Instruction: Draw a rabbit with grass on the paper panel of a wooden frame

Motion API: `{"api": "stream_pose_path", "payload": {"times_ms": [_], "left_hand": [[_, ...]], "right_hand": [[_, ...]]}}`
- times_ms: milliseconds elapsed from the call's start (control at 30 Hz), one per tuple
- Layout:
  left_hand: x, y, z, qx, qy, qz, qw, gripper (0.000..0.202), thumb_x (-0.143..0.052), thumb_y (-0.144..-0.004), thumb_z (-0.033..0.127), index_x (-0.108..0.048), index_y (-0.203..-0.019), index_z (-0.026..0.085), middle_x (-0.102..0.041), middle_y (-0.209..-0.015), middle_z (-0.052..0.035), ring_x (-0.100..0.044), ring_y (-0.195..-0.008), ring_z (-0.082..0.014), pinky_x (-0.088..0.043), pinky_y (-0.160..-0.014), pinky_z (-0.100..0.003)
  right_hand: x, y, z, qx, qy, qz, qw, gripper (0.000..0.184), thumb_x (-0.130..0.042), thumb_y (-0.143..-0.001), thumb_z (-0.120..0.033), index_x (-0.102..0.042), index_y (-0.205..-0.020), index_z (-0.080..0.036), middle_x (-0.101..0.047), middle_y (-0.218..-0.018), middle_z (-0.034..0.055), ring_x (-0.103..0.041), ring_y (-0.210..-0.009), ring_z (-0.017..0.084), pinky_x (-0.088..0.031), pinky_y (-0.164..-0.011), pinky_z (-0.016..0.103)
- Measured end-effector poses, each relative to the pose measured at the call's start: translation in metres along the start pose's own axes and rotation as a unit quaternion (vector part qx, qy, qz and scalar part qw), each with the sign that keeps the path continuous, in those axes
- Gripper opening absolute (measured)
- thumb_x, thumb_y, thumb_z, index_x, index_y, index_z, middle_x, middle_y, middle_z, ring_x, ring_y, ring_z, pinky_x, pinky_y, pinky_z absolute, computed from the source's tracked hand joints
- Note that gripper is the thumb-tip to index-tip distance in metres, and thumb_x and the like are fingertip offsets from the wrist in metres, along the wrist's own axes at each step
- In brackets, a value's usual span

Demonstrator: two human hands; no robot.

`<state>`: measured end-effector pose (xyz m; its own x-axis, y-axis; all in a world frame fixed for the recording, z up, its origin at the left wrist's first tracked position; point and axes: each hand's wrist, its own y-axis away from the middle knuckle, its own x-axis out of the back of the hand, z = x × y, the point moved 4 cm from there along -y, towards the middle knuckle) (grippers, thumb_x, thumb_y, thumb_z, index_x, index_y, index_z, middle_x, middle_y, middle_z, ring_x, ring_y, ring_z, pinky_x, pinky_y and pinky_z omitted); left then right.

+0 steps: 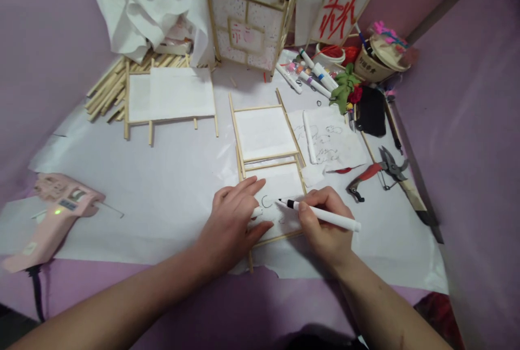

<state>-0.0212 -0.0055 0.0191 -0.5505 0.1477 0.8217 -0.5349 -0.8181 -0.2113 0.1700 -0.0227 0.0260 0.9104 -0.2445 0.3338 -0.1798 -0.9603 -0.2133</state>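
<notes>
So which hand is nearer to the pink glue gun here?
Left. The left hand presses on the paper panel, to the right of the glue gun; the right hand, holding a white pen, is farther right still.

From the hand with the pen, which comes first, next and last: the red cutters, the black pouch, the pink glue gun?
From the right hand:
1. Red cutters, just to its right.
2. Black pouch, farther back on the right.
3. Pink glue gun, far off at the left edge.
</notes>
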Motion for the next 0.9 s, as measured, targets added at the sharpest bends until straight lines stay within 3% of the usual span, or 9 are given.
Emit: {"api": "stream_pose_path", "payload": {"times_ms": [133,300,567,900], "left_hand": [[0.004,-0.007,0.007,-0.015,-0.011,0.001,1.000,0.026,-0.073,-0.089,0.026,-0.049,-0.097,0.021,-0.060,-0.142,-0.0164,-0.052,-0.137,-0.0339,-0.043,-0.100,-0.052],[-0.003,-0.020,0.006,-0.028,-0.008,0.014,0.999,0.035,-0.077,-0.085,0.026,-0.053,-0.110,0.020,-0.062,-0.139,-0.0155,-0.053,-0.136,-0.0327,-0.043,-0.103,-0.050],[-0.006,-0.017,0.001,-0.005,-0.004,0.005,1.000,0.039,-0.083,-0.079,0.026,-0.046,-0.091,0.021,-0.061,-0.141,-0.0154,-0.050,-0.138,-0.0359,-0.037,-0.099,-0.051],[-0.006,-0.018,-0.001,0.018,-0.003,0.003,1.000,0.040,-0.083,-0.079,0.025,-0.044,-0.089,0.021,-0.062,-0.140,-0.0148,-0.051,-0.137,-0.0349,-0.033,-0.098,-0.049]], "right_hand": [[0.000,0.000,-0.002,0.013,0.013,0.004,1.000,0.014,-0.061,-0.086,-0.024,-0.052,-0.076,-0.023,-0.054,-0.057,-0.0059,-0.048,-0.048,0.011,-0.039,-0.048,0.026],[-0.002,0.000,-0.003,0.022,0.015,0.006,1.000,0.014,-0.062,-0.086,-0.025,-0.053,-0.075,-0.023,-0.054,-0.056,-0.0060,-0.048,-0.048,0.011,-0.039,-0.047,0.025],[-0.001,-0.001,-0.006,0.039,0.025,-0.008,0.999,0.015,-0.064,-0.085,-0.021,-0.053,-0.075,-0.023,-0.053,-0.057,-0.0067,-0.047,-0.049,0.009,-0.039,-0.047,0.023],[-0.004,0.003,-0.003,0.053,0.045,-0.039,0.997,0.018,-0.064,-0.087,-0.020,-0.051,-0.075,-0.023,-0.055,-0.060,-0.0052,-0.049,-0.052,0.010,-0.040,-0.051,0.025]]}}
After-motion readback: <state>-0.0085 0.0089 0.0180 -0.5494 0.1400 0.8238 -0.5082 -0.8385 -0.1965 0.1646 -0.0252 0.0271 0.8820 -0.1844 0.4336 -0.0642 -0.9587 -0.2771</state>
